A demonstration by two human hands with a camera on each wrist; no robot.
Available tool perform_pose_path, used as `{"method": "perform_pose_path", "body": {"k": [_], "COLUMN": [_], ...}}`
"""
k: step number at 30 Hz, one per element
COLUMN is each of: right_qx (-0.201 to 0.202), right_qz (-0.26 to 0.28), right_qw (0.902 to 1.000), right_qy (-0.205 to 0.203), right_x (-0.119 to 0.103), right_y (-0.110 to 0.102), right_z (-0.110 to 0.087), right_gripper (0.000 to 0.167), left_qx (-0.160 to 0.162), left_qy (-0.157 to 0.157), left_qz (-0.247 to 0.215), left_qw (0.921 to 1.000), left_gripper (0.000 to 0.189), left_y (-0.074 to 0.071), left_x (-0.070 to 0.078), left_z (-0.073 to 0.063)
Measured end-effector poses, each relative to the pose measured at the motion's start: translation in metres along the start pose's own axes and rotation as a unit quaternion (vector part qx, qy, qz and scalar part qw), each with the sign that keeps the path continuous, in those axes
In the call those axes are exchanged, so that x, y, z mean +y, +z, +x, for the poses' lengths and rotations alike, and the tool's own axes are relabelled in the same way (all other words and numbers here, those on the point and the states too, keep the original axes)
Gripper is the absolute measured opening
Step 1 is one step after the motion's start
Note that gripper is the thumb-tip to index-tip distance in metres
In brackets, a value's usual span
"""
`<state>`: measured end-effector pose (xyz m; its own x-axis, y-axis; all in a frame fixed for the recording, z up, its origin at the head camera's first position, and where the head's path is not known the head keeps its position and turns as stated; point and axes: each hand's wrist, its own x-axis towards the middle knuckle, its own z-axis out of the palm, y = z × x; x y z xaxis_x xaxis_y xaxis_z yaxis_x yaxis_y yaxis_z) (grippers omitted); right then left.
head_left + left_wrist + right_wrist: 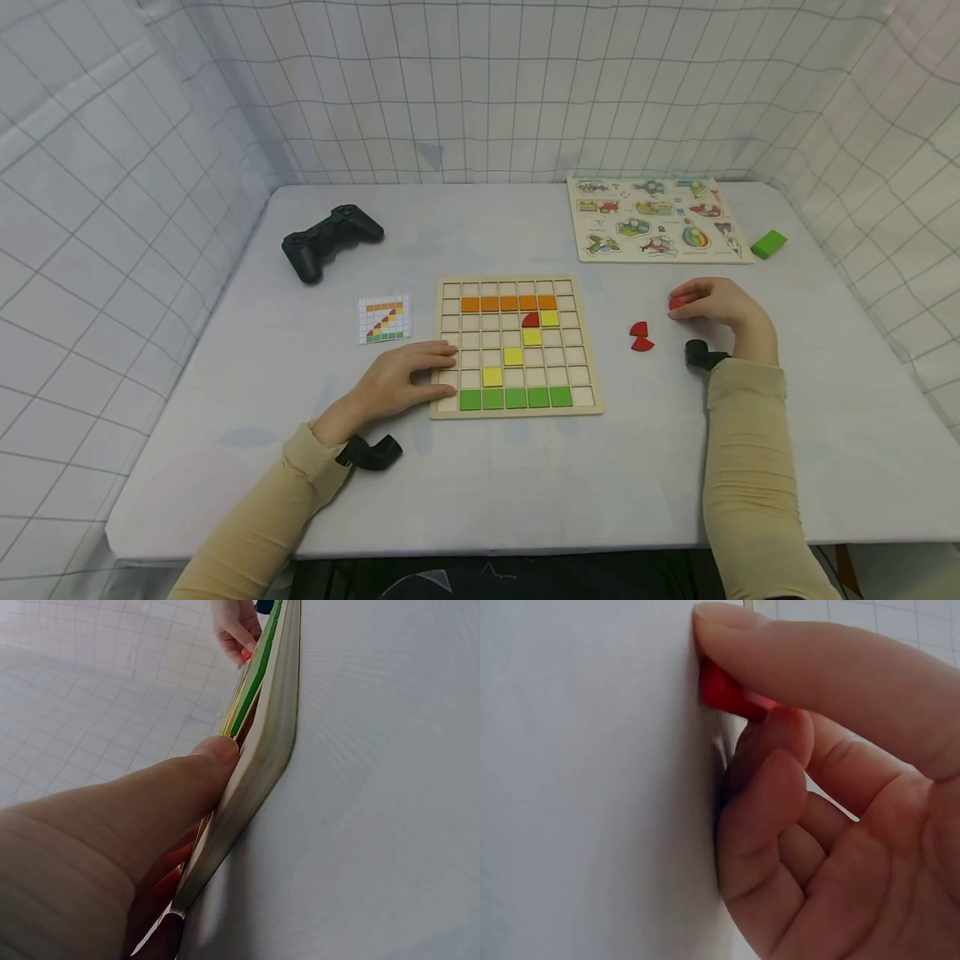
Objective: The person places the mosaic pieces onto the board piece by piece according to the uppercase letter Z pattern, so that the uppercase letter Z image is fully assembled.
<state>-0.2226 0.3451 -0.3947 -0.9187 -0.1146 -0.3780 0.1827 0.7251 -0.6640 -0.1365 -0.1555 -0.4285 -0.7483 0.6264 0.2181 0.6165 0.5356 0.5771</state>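
My left hand rests on the left edge of a wooden grid board, fingers and thumb extended. In the left wrist view the thumb touches the board's rim. The board bears an orange row, a green row, a diagonal of yellow squares and one red quarter-circle. Right of the board, my right hand pinches a red piece between thumb and fingers, close to the tabletop. Two loose red quarter-circle pieces lie between that hand and the board.
A small pattern card lies left of the board, with a black game controller behind it. At the back right are a wooden picture puzzle and a green block. Grid-patterned cloth walls border the table.
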Motion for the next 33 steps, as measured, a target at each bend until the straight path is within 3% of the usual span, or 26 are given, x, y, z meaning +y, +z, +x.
{"method": "perform_pose_path", "body": {"k": [10,17,25,29,33], "right_qx": [0.001,0.010,0.002,-0.024,-0.081], "right_qz": [-0.048,-0.053,0.003,0.021,0.007], "right_qw": [0.9987,0.9971,0.9932,0.9902,0.9848], "right_qy": [-0.018,-0.053,-0.116,-0.136,-0.153], "right_x": [-0.014,-0.040,-0.073,-0.094,-0.114], "right_y": [0.004,0.014,0.042,0.057,0.070], "right_z": [0.005,0.010,0.020,0.026,0.032], "right_gripper": [0.051,0.041,0.032,0.029,0.027], "left_qx": [0.002,0.005,0.002,-0.004,-0.004], "left_qy": [-0.005,-0.001,-0.005,-0.013,-0.013], "left_qz": [0.001,-0.002,-0.006,-0.008,-0.009], "left_qw": [1.0000,1.0000,1.0000,0.9999,0.9999], "left_gripper": [0.047,0.047,0.047,0.047,0.047], "left_y": [-0.001,-0.002,0.001,0.001,0.001], "left_x": [-0.001,0.000,-0.002,-0.003,-0.003], "left_z": [-0.001,-0.001,-0.001,0.000,0.000]}}
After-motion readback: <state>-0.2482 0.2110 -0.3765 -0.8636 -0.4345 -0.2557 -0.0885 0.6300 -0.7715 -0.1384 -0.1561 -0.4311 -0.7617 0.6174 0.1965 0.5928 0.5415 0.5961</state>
